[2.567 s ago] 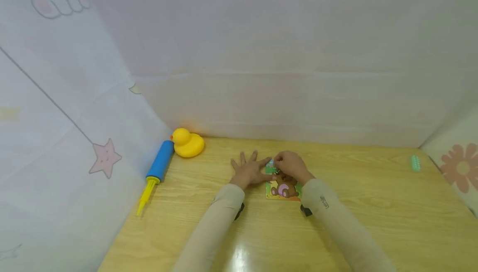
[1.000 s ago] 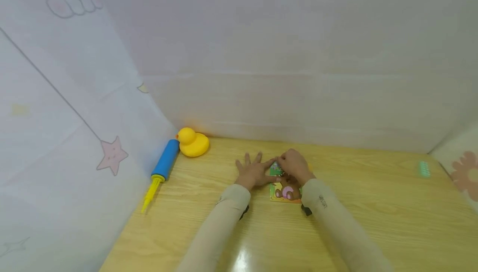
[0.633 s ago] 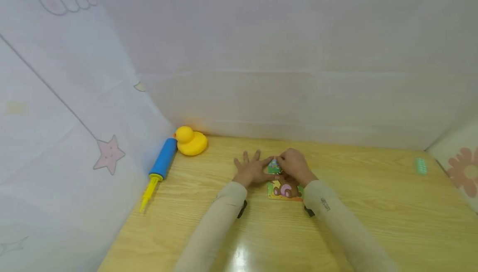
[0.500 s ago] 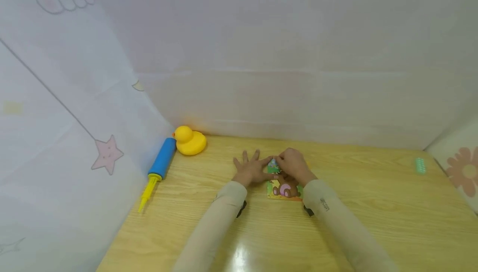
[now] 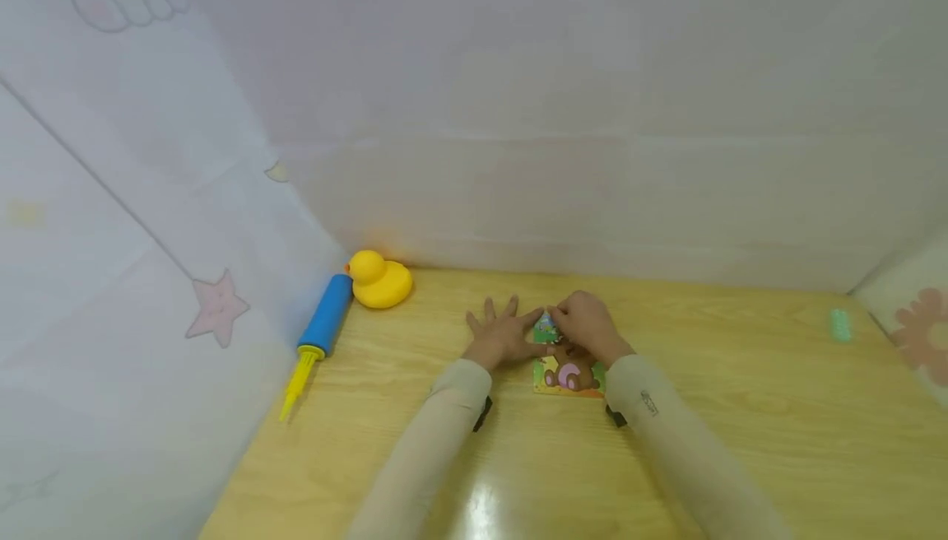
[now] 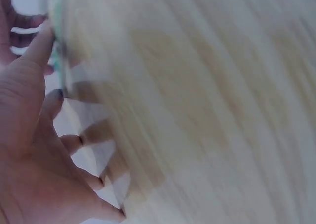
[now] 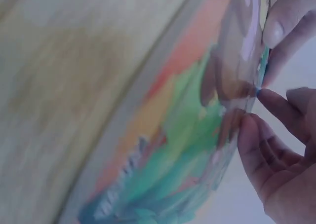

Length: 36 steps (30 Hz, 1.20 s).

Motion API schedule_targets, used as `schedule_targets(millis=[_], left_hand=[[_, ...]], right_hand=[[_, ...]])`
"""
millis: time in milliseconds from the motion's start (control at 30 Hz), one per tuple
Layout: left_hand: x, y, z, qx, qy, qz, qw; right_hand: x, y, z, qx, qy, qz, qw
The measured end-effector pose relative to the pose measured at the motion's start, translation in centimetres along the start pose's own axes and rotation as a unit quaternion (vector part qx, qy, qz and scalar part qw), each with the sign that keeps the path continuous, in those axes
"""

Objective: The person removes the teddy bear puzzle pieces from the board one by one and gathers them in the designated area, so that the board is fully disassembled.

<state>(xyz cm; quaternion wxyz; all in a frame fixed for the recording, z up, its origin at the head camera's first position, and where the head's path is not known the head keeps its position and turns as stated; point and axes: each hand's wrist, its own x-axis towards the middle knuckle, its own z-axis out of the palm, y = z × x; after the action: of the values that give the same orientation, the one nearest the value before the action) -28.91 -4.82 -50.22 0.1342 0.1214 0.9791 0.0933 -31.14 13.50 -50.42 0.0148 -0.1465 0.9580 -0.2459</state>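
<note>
Brown and pink, a bear picture board (image 5: pixel 569 379) is lying flat on the table (image 5: pixel 778 392), partly under both hands. With fingers spread wide, the left hand (image 5: pixel 501 341) is touching its left side, probably bracing it against sliding. The right hand (image 5: pixel 590 328) is holding its fingers curled narrowly over the upper part; whether they are pinching a piece, I cannot tell. Duck (image 5: pixel 381 283) and pump (image 5: pixel 324 322) are lying well away, perhaps leaving room.

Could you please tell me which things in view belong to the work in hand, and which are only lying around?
In use, it seems:
bear picture, on the table
left hand, thumb over the picture
right hand, fingers curled, at the picture

Lying about:
duck, back left
pump, beside the duck
green item, far right, unclear
</note>
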Motion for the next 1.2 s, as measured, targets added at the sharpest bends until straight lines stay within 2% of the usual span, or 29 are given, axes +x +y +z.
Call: schedule_targets(millis=[133, 333, 500, 700, 967, 1200], left_hand=[[-0.7, 0.5, -0.4, -0.004, -0.02, -0.005, 0.9998], [-2.0, 1.2, -0.8, 0.008, -0.062, -0.005, 0.998], [-2.3, 1.0, -0.4, 0.048, -0.05, -0.006, 0.9976], [-2.2, 1.1, 0.0, 0.068, -0.04, -0.004, 0.9968], [-2.1, 1.4, 0.3, 0.068, -0.036, -0.008, 0.997], [-1.8, 1.3, 0.1, 0.067, -0.042, -0.019, 0.9967]], right_hand=[[-0.1, 0.3, -0.4, -0.007, -0.026, -0.002, 0.9996], [-0.2, -0.2, -0.9, 0.011, -0.024, 0.011, 0.9996], [-0.2, -0.7, -1.1, 0.008, -0.033, 0.011, 0.9994], [-0.2, -0.7, -1.1, 0.016, -0.035, 0.029, 0.9988], [0.1, -0.6, -0.9, 0.036, -0.05, 0.051, 0.9968], [0.9, 0.1, -0.7, 0.034, -0.037, 0.052, 0.9974]])
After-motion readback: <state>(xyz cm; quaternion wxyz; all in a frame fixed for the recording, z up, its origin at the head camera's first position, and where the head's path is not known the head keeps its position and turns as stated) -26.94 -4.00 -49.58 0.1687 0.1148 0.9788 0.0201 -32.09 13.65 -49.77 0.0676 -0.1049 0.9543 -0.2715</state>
